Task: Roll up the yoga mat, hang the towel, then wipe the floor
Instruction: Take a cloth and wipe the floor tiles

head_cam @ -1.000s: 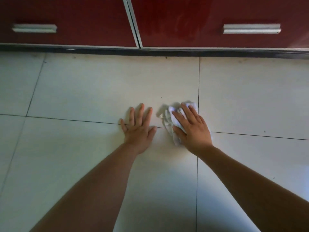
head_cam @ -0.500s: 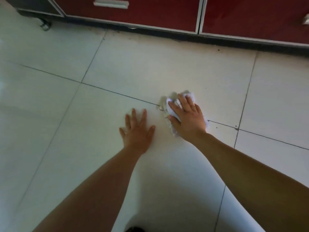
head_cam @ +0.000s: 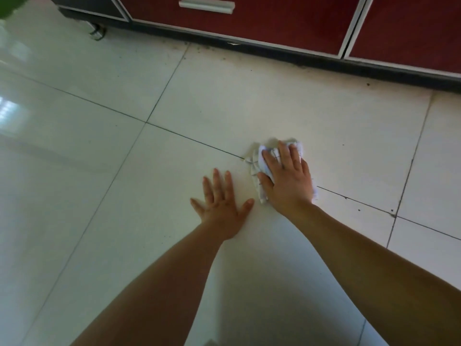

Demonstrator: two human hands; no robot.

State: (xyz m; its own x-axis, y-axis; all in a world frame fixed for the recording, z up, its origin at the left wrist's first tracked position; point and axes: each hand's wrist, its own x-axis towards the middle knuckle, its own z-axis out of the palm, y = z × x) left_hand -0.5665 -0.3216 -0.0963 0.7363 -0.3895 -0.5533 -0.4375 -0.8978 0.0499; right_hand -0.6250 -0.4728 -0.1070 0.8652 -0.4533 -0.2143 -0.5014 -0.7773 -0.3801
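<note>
My left hand [head_cam: 223,204] rests on floor [head_cam: 99,196]. My right hand [head_cam: 287,181] just right of it, on top of cloth [head_cam: 257,166]. Cabinet [head_cam: 274,21] behind both; caster [head_cam: 96,31] far left.

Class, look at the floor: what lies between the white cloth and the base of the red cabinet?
Only bare floor tile with a few dark specks, as the head view shows.

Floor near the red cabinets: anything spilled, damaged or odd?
No spill or damage, but dark specks of dirt lie along the black plinth, a few more by the grout line right of the cloth under the right hand.
</note>
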